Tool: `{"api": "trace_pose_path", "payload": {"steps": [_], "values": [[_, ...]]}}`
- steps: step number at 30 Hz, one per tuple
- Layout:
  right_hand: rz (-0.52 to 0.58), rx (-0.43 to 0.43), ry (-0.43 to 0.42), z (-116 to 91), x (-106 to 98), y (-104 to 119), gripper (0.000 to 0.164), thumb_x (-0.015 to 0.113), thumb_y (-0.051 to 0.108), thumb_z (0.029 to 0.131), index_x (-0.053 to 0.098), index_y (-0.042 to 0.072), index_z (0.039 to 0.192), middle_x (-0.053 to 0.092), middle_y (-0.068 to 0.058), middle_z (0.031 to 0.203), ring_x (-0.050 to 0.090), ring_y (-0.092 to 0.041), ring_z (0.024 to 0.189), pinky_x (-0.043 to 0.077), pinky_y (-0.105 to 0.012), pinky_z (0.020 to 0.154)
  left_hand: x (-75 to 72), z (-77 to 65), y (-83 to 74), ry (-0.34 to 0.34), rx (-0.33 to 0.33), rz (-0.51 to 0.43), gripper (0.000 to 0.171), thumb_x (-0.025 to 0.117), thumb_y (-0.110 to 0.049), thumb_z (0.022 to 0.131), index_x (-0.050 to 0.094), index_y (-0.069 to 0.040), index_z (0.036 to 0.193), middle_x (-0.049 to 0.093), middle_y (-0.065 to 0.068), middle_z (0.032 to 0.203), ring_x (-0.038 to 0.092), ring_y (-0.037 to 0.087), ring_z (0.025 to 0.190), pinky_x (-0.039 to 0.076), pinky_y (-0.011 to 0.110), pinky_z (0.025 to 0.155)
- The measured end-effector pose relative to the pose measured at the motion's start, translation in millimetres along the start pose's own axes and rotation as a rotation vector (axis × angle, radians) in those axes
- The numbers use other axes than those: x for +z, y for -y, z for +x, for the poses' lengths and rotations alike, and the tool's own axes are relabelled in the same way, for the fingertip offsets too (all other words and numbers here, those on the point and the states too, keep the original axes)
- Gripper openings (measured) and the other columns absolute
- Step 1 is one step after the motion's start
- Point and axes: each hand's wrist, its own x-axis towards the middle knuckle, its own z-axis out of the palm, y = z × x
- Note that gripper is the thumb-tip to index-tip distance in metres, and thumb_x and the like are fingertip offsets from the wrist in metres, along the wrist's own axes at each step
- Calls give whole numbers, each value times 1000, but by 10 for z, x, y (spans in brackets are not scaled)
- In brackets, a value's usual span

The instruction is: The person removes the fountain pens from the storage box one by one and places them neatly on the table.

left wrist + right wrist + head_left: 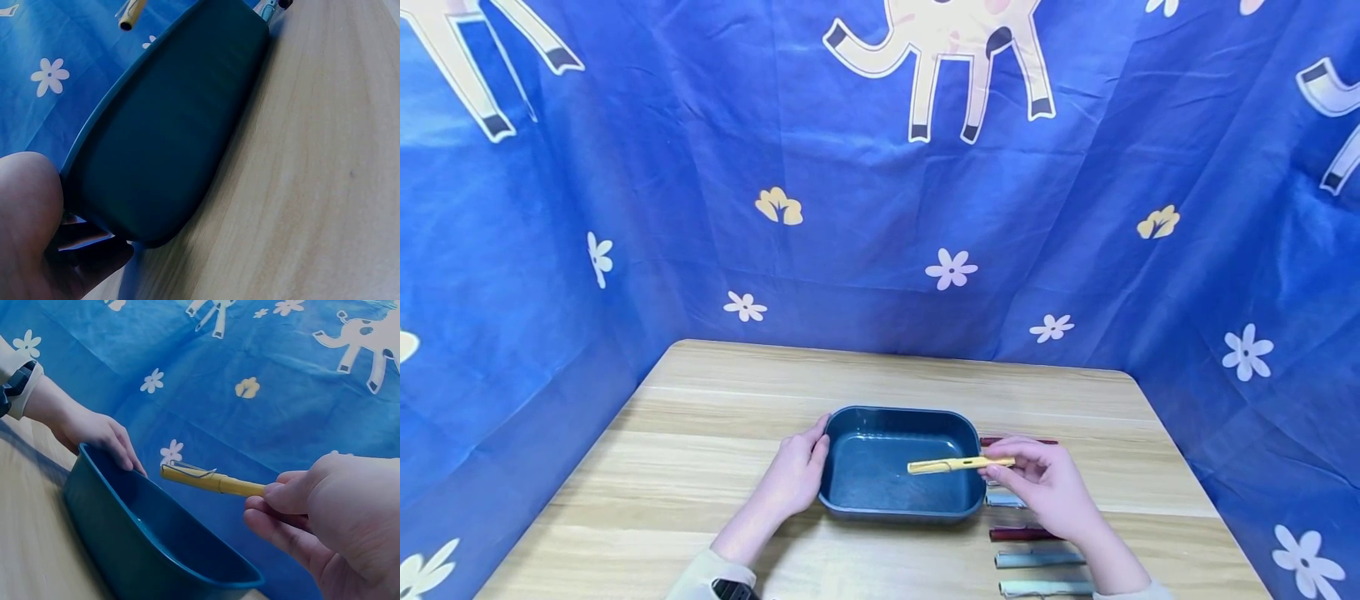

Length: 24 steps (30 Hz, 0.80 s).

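A yellow pen (942,466) with a wire clip is pinched between the thumb and fingers of my right hand (1043,487). It hangs nearly level above the right part of a dark teal rectangular tub (898,514), clip end pointing left. In the right wrist view the pen (203,480) stands clear of the tub's rim. My left hand (800,467) grips the tub's left end, with the thumb at the rim and fingers against the outside wall, as the left wrist view shows. No item is seen inside the tub.
Right of the tub, several pens lie on the wooden table (760,379): a dark red pen (1024,534), a light blue pen (1037,559) and a pale green pen (1047,588) among them. My right hand partly hides them. A patterned blue curtain (850,292) surrounds the table.
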Motion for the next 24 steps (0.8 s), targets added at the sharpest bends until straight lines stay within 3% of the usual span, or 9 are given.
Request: {"api": "trace_pose_path", "payload": {"steps": [4,11,24], "values": [[-28,10,-35,-115,-78,16,20,69,-11,97,72,-13,116,69,-28,114,77,-34,92,64,-47,82,-2,4,-1,1,-3,-1,45,48,-10,112,48,9,152,55,27,148,54,38,137,40,52,117],[-53,-5,-74,-328,-198,29,19,69,-15,94,76,-9,111,72,-24,113,76,-23,96,65,-37,82,-1,0,-3,4,-5,7,45,48,-10,112,48,9,153,56,27,147,54,39,137,40,53,117],[-111,16,-104,-638,-387,48,21,72,-18,90,78,-3,104,75,-20,111,71,-17,112,64,-32,83,9,20,9,7,-5,9,45,49,-10,112,49,10,152,55,27,148,54,39,137,41,52,117]]}}
